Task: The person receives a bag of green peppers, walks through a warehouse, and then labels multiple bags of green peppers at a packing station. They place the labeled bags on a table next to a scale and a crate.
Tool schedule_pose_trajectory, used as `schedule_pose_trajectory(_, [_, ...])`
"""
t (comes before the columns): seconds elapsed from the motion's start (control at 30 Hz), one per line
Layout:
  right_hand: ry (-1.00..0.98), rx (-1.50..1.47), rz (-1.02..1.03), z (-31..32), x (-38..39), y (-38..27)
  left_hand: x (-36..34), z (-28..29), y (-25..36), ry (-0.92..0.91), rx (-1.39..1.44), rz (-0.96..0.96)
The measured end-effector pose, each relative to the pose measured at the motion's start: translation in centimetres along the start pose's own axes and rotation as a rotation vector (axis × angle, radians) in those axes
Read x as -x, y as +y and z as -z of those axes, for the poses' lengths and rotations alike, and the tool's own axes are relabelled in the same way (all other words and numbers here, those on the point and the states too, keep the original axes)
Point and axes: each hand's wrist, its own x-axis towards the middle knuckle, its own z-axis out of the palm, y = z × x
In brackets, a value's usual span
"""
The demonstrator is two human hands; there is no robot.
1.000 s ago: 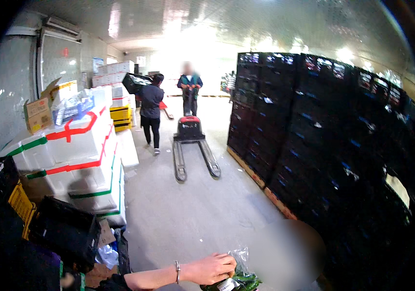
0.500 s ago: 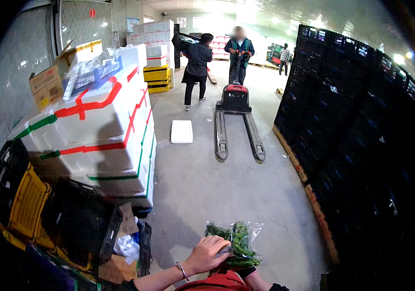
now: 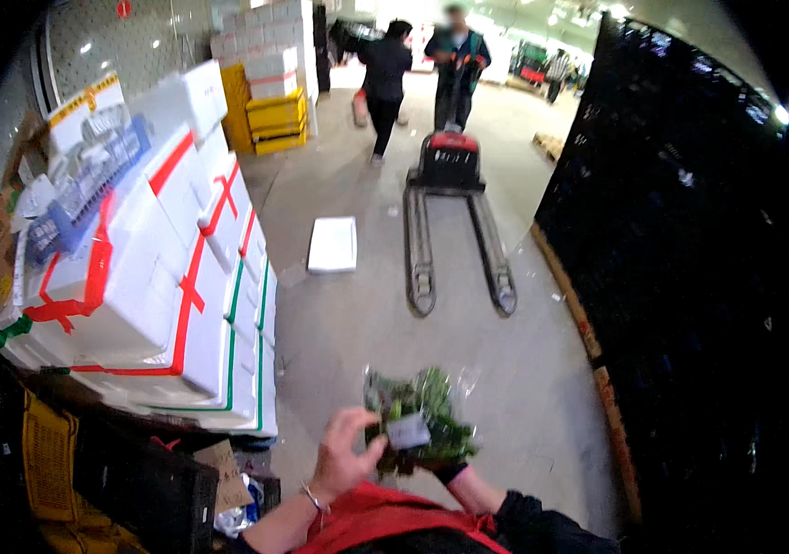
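Left hand (image 3: 346, 452), half-curled, is set against the bag (image 3: 439, 411), seemingly for steadying; its weight is apparently borne by the right hand (image 3: 444, 471), grip hidden.

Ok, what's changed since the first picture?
The bag of greens has come farther up into view. The left hand has shifted from over it to its left edge, baring more of the white label. The right forearm, unseen before, now shows below. The co-worker carrying the black crate has walked farther off. The white boxes stay stacked.
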Motion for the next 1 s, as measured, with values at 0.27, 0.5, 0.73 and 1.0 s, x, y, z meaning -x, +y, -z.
schedule_pose_trajectory(0.27, [0.100,0.076,0.143,6.1,-21.6,-7.2,-18.6,1.6,-19.6,-0.012,0.758,0.511])
schedule_pose_trajectory(0.5, [0.388,0.394,0.051,-4.8,-38.4,-15.5,-32.3,-1.7,-31.9,-0.404,1.664,1.028])
schedule_pose_trajectory(0.73, [0.241,1.476,0.276,-8.1,-53.3,-32.4,-50.4,-0.3,-36.4,-0.384,1.312,0.878])
schedule_pose_trajectory(1.0, [-0.321,1.814,-0.001,-1.9,-75.4,-38.7,-67.5,1.0,-42.6,-0.112,1.245,1.084])
